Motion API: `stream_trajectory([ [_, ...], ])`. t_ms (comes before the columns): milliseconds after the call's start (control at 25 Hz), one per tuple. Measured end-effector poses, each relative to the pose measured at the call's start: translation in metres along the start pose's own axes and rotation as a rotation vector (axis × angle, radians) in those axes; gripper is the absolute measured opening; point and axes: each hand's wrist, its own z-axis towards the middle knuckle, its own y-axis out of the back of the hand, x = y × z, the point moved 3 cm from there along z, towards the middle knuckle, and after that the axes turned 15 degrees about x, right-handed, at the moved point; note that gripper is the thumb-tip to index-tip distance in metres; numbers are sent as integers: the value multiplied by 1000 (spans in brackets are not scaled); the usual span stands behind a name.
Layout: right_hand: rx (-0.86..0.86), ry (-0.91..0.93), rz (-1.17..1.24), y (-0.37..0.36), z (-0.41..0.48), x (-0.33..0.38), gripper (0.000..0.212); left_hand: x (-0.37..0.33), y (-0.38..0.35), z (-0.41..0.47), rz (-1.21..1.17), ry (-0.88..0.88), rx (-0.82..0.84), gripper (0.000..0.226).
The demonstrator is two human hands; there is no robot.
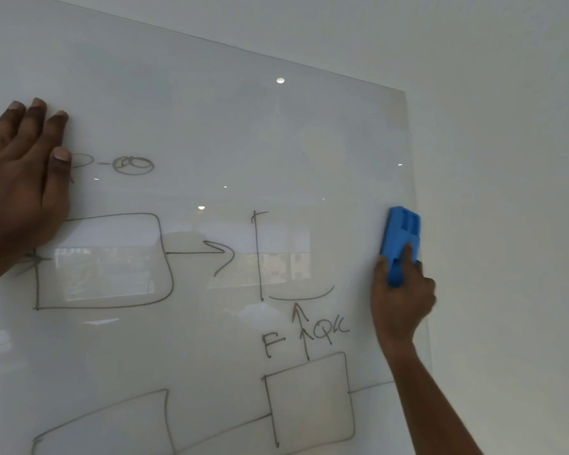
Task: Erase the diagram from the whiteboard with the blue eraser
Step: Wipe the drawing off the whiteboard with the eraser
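most of the diagram is still on the whiteboard. my right hand grips the blue eraser against the board's right edge, beside a half-wiped box. my left hand lies flat, fingers straight, over the upper-left marks — it could smear them. the eraser might slip off the edge — missing strokes.

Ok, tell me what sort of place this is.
Probably an office or meeting room: a glass whiteboard on a wall, a marker diagram of boxes and arrows, and a blue eraser in the right hand.
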Motion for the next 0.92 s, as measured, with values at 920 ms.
stream_trajectory([
  [920,3,111,-47,7,-45,-28,55,-37,27,-10,208,-40,21,59],
])
